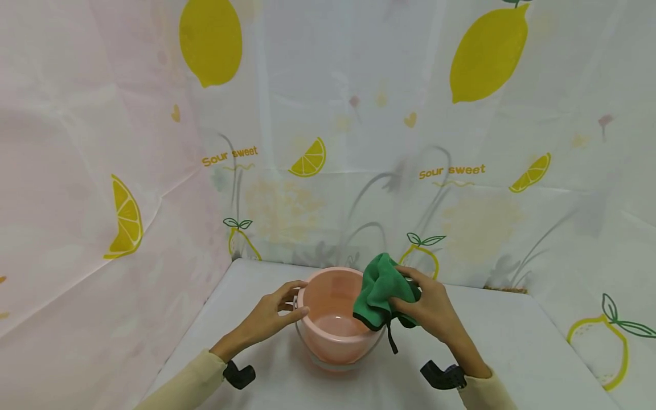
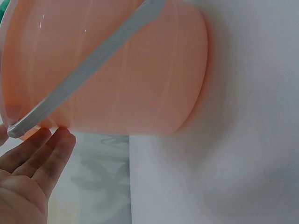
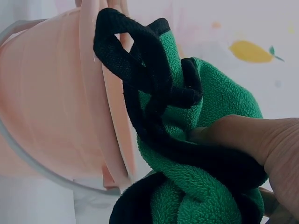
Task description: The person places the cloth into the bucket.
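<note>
A peach-pink plastic bucket [image 1: 338,347] with a grey handle [image 2: 88,65] stands upright on the white table. My left hand [image 1: 269,313] rests against the bucket's left side near the rim, thumb and fingers spread around the handle's joint. In the left wrist view, the fingertips [image 2: 66,134] touch the outer wall with the fingers fairly straight. My right hand [image 1: 427,302] grips a bunched green terry cloth [image 1: 381,287] with black edging over the bucket's right rim. Its black hanging loop [image 3: 126,51] dangles free. The cloth hides part of the rim and the far fingers.
The white table [image 1: 241,285] runs back to a wall sheet [image 1: 353,125] printed with lemons. Another sheet [image 1: 77,199] stands along the left. Black camera mounts sit on both wrists, near the left [image 1: 239,374] and right sleeves.
</note>
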`<state>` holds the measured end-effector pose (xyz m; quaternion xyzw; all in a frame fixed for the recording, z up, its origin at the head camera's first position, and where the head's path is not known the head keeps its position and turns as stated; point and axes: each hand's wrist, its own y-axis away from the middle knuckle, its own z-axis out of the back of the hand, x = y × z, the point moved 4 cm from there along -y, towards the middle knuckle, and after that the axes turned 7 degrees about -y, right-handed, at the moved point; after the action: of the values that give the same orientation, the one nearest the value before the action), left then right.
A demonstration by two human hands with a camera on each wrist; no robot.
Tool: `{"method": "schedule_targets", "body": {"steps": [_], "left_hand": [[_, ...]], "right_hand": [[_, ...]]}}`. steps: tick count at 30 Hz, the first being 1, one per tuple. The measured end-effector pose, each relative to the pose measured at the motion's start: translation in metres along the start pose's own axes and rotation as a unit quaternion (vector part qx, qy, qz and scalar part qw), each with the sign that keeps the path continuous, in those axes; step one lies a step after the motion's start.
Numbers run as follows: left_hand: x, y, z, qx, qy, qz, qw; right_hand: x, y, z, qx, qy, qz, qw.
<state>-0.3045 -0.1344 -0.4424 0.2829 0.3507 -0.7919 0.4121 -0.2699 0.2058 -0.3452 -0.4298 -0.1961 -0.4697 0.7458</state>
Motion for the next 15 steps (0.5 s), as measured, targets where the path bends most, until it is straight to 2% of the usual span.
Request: {"method": "schedule_targets", "body": {"steps": [15], "left_hand": [[0.001, 0.0, 0.0, 0.004, -0.005, 0.005, 1.0]], "right_hand": [[0.005, -0.012, -0.026, 0.025, -0.005, 0.02, 0.999]]}}
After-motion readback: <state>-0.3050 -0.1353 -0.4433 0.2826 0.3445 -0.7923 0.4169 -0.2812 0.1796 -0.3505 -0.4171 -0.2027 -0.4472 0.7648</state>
